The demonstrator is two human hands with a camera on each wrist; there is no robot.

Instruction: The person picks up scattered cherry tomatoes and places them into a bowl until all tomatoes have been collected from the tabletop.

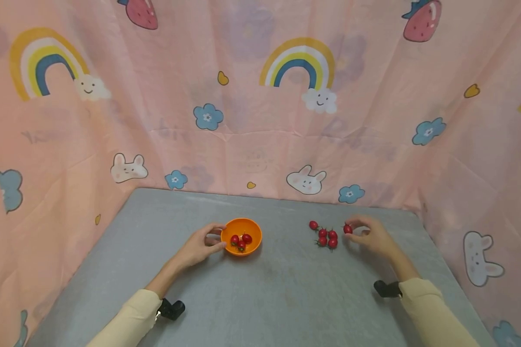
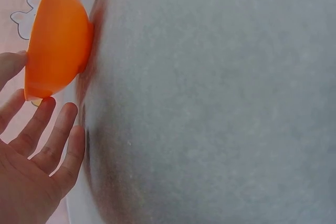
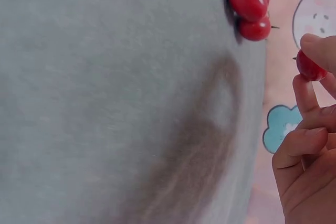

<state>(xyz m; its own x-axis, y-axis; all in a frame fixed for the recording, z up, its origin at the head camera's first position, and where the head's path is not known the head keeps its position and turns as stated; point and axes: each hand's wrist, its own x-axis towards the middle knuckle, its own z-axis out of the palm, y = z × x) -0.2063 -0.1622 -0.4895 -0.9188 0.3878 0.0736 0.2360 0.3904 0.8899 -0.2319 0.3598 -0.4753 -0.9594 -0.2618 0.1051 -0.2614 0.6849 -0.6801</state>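
Observation:
An orange bowl (image 1: 241, 251) sits on the grey table with a few red cherry tomatoes (image 1: 247, 238) inside. My left hand (image 1: 196, 247) is at the bowl's left side, thumb and fingertips spread along its rim and outer wall. In the left wrist view the fingers (image 2: 58, 135) are extended and loosely bent below the orange bowl (image 2: 60, 43). Between thumb and fingertips, my right hand (image 1: 374, 237) pinches one cherry tomato (image 3: 310, 67), held up above the table. Just left of that hand lies a cluster of several cherry tomatoes (image 1: 322, 241), some with green stems.
The grey table (image 1: 278, 294) spreads between both arms. A pink curtain (image 1: 252, 159) printed with rainbows, rabbits and flowers hangs behind it and at both sides. Black wrist-worn devices (image 1: 171, 309) show at the sleeve cuffs.

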